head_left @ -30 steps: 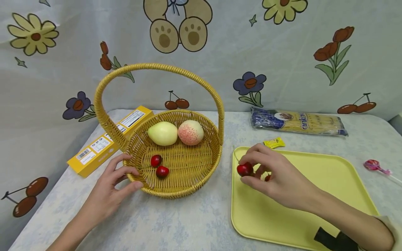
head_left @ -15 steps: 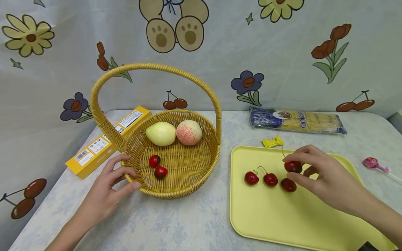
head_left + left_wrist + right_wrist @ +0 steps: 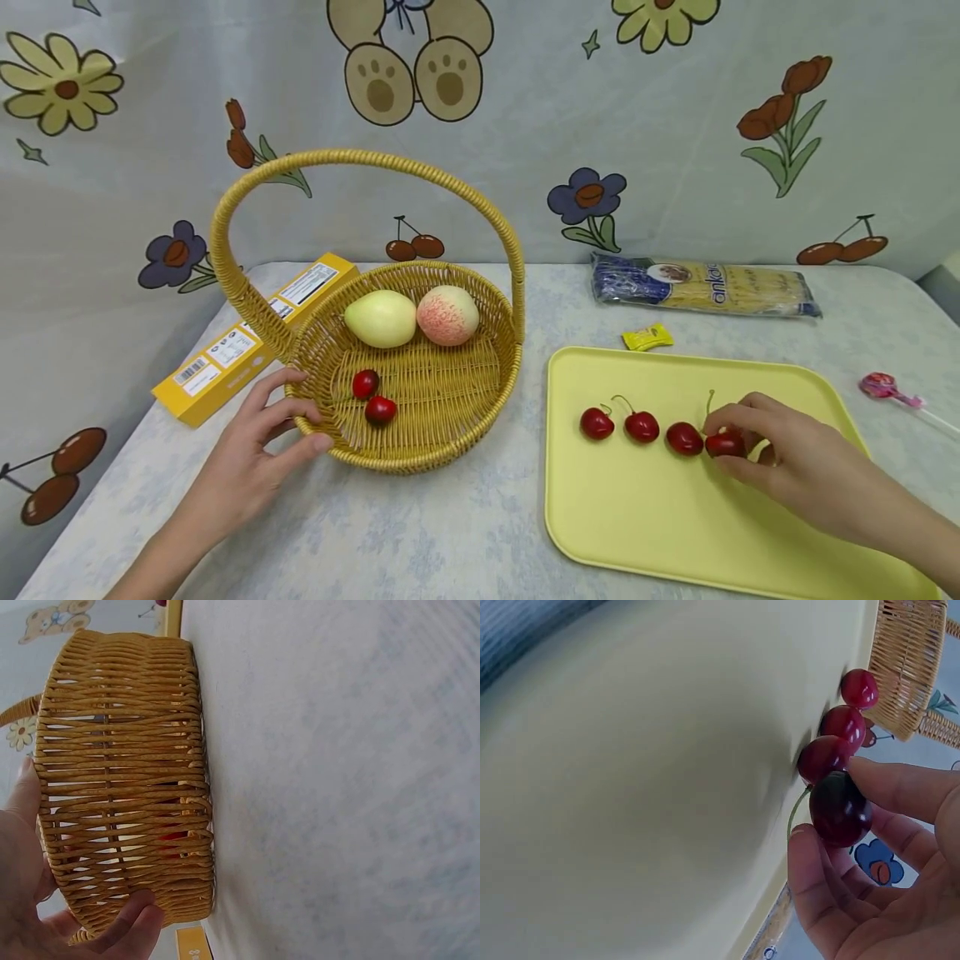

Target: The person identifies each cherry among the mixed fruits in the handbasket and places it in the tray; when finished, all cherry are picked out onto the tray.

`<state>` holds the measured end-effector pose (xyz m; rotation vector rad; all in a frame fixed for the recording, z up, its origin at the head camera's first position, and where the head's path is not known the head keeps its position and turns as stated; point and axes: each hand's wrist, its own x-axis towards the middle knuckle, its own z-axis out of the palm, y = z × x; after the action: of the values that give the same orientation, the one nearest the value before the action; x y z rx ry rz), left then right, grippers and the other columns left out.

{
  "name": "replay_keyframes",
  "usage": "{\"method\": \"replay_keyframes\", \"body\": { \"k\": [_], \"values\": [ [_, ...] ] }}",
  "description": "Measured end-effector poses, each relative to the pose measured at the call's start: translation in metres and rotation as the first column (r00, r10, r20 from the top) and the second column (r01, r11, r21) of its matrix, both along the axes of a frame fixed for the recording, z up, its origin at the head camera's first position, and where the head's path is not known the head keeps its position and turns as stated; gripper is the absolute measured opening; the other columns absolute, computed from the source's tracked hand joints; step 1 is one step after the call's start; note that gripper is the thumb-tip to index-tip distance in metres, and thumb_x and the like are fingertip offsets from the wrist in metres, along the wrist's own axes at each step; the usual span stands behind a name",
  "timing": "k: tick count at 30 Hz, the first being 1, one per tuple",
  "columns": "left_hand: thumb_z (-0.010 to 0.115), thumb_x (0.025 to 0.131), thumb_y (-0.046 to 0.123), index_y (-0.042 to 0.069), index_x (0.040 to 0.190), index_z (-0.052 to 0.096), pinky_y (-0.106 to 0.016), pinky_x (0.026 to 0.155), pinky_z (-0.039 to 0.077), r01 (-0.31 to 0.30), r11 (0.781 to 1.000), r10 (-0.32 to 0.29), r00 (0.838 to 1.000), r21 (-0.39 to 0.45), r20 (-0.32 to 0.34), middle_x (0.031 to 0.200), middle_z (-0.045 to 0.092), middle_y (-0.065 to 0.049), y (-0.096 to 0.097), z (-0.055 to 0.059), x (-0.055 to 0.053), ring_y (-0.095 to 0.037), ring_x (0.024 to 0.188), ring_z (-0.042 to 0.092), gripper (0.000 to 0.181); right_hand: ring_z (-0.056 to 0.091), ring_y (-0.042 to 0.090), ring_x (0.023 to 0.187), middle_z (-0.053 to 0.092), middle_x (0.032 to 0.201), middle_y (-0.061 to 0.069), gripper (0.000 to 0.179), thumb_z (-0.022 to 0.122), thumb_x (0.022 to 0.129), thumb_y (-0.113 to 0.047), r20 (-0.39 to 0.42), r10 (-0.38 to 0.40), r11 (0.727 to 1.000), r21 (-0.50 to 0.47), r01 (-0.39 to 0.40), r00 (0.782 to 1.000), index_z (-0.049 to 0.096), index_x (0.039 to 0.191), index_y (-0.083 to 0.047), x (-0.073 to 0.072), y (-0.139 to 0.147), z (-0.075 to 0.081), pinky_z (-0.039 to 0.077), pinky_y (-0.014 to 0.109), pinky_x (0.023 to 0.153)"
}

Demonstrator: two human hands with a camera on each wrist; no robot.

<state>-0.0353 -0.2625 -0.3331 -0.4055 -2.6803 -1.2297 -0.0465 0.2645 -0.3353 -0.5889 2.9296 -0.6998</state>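
In the head view my left hand [image 3: 251, 454] grips the left rim of a wicker basket [image 3: 487, 417], its fingers over the edge. A green pear [image 3: 382, 319], a peach [image 3: 448, 316] and two cherries [image 3: 365, 384] lie inside the basket. My right hand [image 3: 795, 458] pinches a dark red cherry [image 3: 840, 810] with its stem upward, low over the yellow tray [image 3: 637, 517]. Whether this cherry touches the tray I cannot tell. Left of it, three cherries [image 3: 641, 427] form a row on the tray.
Behind the basket lies a yellow box [image 3: 225, 362]. A wrapped yellow candy [image 3: 647, 337] sits just beyond the tray, with a packet of pasta [image 3: 705, 286] farther back. To the tray's right is a lollipop [image 3: 881, 386]. A printed curtain [image 3: 510, 192] hangs behind the table.
My right hand has carried the cherry rightward across the tray, then lowered it beside the row's right end. The left hand keeps its grip on the basket rim.
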Motion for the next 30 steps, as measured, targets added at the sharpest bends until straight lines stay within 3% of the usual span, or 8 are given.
{"method": "replay_keyframes", "body": {
  "k": [10,17,22,30],
  "values": [
    [0.078,0.083,0.002,0.009,0.095,0.066,-0.006,0.091,0.042,0.002,1.000,-0.002,1.000,-0.002,0.003,0.137,0.041,-0.006,0.001,0.001,0.000,-0.010,0.116,0.045,0.018,0.055,0.002,0.074,0.064,0.103,-0.004,0.048,0.082,0.081,-0.016,0.082,-0.035,0.996,0.083,0.028,0.996,0.061,0.123,-0.007,-0.006,-0.003,-0.003,0.049,0.023,0.058],
    [0.078,0.083,0.002,0.008,0.095,0.066,-0.005,0.091,0.041,-0.006,1.000,0.006,1.000,-0.010,0.006,0.137,0.041,-0.007,0.001,0.001,0.000,-0.006,0.115,0.045,0.018,0.055,0.004,0.074,0.064,0.101,-0.005,0.049,0.083,0.080,-0.017,0.055,-0.027,0.993,0.117,0.021,0.998,0.062,0.124,-0.007,-0.007,-0.003,-0.003,0.047,0.023,0.056],
    [0.078,0.083,0.003,0.008,0.095,0.066,-0.005,0.090,0.041,-0.017,1.000,0.017,1.000,-0.025,0.009,0.137,0.041,-0.008,0.001,0.003,0.001,-0.004,0.114,0.045,0.018,0.055,0.000,0.071,0.062,0.098,-0.007,0.041,0.081,0.082,-0.016,0.025,-0.031,0.995,0.093,0.028,0.999,0.065,0.119,-0.006,-0.006,-0.002,0.001,0.049,0.022,0.054],
    [0.078,0.083,0.004,0.008,0.096,0.066,-0.004,0.090,0.040,-0.021,0.999,0.022,1.000,-0.033,0.014,0.138,0.041,-0.009,0.001,0.002,0.001,-0.012,0.116,0.045,0.018,0.051,-0.002,0.069,0.063,0.099,-0.006,0.028,0.075,0.089,-0.013,-0.013,-0.050,0.998,0.049,0.051,0.999,0.068,0.115,-0.006,-0.004,0.000,0.007,0.048,0.022,0.054]
  ]
}}
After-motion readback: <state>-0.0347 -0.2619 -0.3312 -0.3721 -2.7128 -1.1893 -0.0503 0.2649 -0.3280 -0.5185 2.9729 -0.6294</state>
